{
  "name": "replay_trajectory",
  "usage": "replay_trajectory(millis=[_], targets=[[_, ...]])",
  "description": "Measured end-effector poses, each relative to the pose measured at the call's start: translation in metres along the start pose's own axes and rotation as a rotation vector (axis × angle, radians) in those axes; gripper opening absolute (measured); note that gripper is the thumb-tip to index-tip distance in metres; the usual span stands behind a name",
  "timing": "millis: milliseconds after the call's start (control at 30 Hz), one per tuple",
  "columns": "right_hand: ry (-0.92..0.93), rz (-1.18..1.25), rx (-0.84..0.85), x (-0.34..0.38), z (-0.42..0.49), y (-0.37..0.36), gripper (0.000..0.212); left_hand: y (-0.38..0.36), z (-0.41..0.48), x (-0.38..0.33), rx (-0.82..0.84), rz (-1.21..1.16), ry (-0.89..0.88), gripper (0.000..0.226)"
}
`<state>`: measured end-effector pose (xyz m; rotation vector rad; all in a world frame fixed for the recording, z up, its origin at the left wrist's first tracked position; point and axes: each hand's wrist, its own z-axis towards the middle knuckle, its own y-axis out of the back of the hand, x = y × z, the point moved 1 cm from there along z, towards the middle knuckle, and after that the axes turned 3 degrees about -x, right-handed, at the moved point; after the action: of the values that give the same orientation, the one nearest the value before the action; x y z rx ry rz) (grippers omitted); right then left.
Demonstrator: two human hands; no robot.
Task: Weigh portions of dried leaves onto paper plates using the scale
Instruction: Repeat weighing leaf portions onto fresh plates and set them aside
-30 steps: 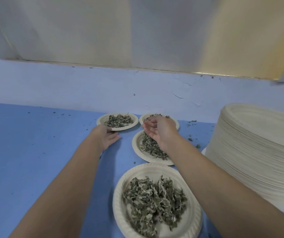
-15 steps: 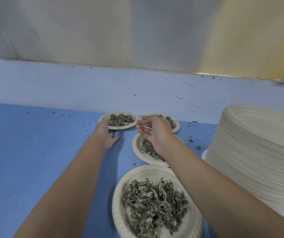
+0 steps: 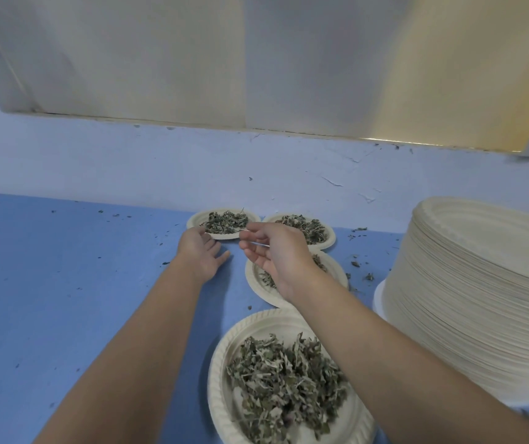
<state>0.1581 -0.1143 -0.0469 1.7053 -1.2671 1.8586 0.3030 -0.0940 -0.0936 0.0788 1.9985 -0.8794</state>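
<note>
Leaves (image 3: 285, 379), dried and grey-green, are portioned onto four paper plates on a blue table (image 3: 64, 283).

Plates:
- Near plate (image 3: 216, 389): closest to the viewer, carrying the largest heap, partly crossed by the right forearm.
- Middle plate (image 3: 251, 278): just beyond it, mostly hidden by the right hand and wrist; a small amount of leaf shows at each side.
- Far-left plate (image 3: 194, 222): by the wall, with a modest pile.
- Far-right plate (image 3: 329, 241): just beside the far-left one, its near rim meeting or overlapping the middle plate.

Hands:
- Left hand (image 3: 200, 251): palm down, low over the table, fingers straight and released, thumb spread to the right. The fingertips reach the near rim of the far-left plate and appear to touch it.
- Right hand (image 3: 276, 251): raised above the middle plate, palm turned left, fingers loosely curled towards the thumb. Whether anything is pinched between them cannot be told.

Surroundings:
- Stack (image 3: 468, 299) of unused plates: tall, standing at the right, well apart from both hands.
- White edge (image 3: 379, 299): shows under the stack's left side; what it belongs to cannot be told.
- Crumbs (image 3: 357, 230) of leaf lie scattered on the table, thickest between the plates and the stack.
- Pale blue wall (image 3: 128, 161) behind, with a metal panel (image 3: 192, 59) above it.
</note>
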Motion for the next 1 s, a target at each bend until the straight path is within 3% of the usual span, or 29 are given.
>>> replay_trajectory(millis=[167,433,700,1000], targets=[[-0.001,-0.014,0.0,-0.001,0.0,0.004,0.021,-0.003,0.001,-0.001,0.088,0.017,0.043,0.05],[-0.003,0.01,-0.039,0.009,-0.017,0.003,0.02,-0.004,-0.032,-0.003,0.071,0.069,0.034,0.047],[-0.007,-0.023,-0.083,0.029,-0.078,0.019,0.02,-0.037,-0.134,-0.01,0.146,0.468,-0.014,0.025],[0.205,-0.169,-0.069,0.074,-0.156,0.07,0.02,-0.094,-0.255,0.029,0.195,0.422,-0.148,0.023]])
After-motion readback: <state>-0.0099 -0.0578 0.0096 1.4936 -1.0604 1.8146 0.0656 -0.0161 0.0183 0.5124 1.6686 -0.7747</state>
